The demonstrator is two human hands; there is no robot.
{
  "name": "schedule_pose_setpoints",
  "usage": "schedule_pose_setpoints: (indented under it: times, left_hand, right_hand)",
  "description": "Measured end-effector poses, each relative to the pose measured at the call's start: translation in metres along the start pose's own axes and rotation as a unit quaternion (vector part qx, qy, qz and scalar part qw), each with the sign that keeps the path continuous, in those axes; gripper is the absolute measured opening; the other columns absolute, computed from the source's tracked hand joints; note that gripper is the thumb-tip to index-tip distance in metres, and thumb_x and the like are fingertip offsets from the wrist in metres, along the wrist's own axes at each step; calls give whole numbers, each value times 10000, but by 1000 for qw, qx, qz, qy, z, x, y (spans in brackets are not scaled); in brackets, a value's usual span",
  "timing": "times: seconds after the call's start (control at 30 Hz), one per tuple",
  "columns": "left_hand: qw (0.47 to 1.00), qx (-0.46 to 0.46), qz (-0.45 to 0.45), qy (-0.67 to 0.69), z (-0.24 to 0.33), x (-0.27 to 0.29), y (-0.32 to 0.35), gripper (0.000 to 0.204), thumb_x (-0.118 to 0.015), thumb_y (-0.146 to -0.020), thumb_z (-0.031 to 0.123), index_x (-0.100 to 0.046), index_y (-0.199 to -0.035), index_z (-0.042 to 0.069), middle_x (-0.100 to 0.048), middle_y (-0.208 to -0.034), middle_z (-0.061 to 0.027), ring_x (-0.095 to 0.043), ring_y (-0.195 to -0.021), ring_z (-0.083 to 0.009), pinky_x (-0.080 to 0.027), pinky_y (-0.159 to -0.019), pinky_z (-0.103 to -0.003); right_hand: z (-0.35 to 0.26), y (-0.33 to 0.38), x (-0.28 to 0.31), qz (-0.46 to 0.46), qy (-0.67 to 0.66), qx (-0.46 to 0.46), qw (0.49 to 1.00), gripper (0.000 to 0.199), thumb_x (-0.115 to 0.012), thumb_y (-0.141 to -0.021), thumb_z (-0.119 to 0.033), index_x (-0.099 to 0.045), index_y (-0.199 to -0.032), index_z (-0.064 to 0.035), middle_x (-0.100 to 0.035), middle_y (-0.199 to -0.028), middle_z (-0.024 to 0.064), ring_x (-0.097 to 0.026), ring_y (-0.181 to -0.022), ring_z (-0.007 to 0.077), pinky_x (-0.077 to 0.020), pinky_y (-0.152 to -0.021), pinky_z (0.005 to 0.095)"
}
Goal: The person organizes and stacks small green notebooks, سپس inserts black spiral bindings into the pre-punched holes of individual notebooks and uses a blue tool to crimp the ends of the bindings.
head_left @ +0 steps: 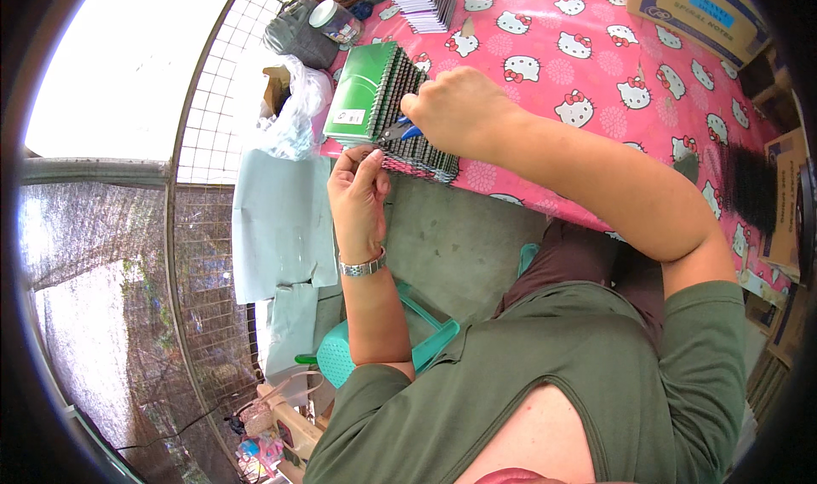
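Observation:
A stack of green spiral notebooks (pixel 361 88) lies at the table's near left edge, its dark coils (pixel 414 156) fanned out along the right side. My right hand (pixel 464 114) is closed round blue-handled pliers (pixel 402 131), whose jaws point left at the coil ends near the stack's front corner. Just below that corner is my left hand (pixel 362 186), thumb and forefinger pinched together at the notebook's lower edge by the coils. What lies between those fingertips is too small to make out.
A pink patterned cloth covers the table (pixel 545 50). Behind the stack stand more notebooks (pixel 421 3), a lidded jar (pixel 336 22) and a grey bag (pixel 299 34). A white plastic bag (pixel 298 114) hangs at the left edge. A cardboard box (pixel 698 16) sits far right; a green chair (pixel 336 352) is below.

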State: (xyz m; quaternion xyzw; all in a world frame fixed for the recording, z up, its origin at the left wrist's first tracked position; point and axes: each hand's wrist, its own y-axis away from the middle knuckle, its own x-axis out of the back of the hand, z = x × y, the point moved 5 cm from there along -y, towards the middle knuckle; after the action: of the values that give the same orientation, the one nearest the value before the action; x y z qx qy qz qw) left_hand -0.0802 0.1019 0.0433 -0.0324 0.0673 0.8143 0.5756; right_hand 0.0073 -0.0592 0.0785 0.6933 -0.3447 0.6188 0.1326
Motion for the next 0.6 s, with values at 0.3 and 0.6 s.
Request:
schedule_pose_setpoints:
  times: [0.3, 0.6]
  left_hand:
    - [992, 46, 8, 120, -9, 1, 1, 93, -650, -913, 43, -591, -984, 26, -571, -770, -11, -482, -529, -84, -356, -479, -216]
    - [999, 33, -12, 0, -7, 1, -1, 60, -646, -923, 53, -601, -944, 19, -544, -694, 9, -457, -531, -90, -353, -509, -224]
  right_hand:
    - [8, 16, -7, 247, 58, 79, 964, 103, -602, -818, -159, -635, -877, -82, -651, -813, 90, -677, -880, 258, -514, -806, 404]
    - [2, 7, -12, 73, -5, 33, 997, 142, -570, -822, -142, -680, -847, -56, -686, -811, 116, -681, -826, 278, -517, -782, 400]
